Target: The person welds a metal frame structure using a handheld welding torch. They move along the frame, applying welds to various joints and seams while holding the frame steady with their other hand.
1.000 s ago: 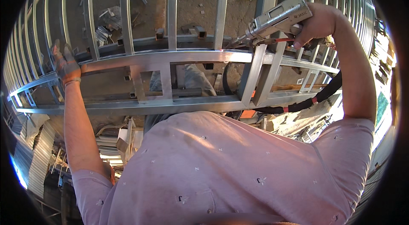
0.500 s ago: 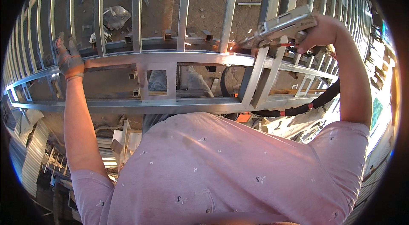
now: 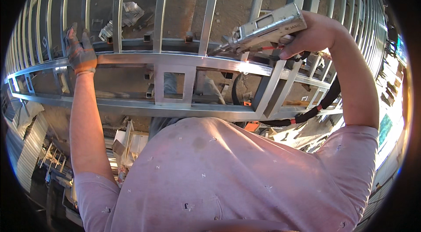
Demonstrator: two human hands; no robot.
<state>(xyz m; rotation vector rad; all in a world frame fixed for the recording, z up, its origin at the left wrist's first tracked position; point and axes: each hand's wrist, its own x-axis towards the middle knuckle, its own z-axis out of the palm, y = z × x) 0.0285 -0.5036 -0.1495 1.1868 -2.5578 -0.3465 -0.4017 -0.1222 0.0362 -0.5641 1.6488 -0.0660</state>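
Silver torch point(image 3: 268, 29), shifted left, tip beside next bar point(image 3: 211, 10)

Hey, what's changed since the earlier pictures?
The right hand moved the silver gun-shaped tool left along the rail, to the next upright; the flying sparks are gone. The left hand stays on the rail; nothing was taken hold of or let go.

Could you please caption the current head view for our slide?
Gloved left hand on metal frame, right hand holding silver gun-shaped tool.
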